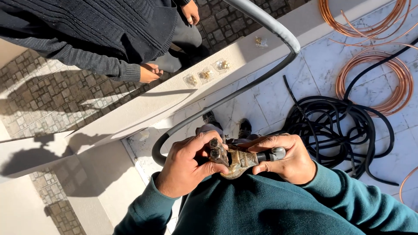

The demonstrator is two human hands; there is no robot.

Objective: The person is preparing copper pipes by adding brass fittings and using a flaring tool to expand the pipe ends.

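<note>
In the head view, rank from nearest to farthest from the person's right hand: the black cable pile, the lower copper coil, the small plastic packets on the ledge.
From the right hand:
1. Black cable pile, on the floor just right.
2. Lower copper coil, beyond it, upper right.
3. Small plastic packets, on the white ledge, upper left.

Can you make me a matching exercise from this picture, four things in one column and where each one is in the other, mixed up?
Things:
1. brass tool
2. copper tubing coils
3. black hose bundle
4. small plastic packets

Places:
A. on the white ledge
B. on the tiled floor, far right
C. held between the left hand and right hand
D. on the floor, right beside the right hand

Pairs: 1-C, 2-B, 3-D, 4-A
</note>
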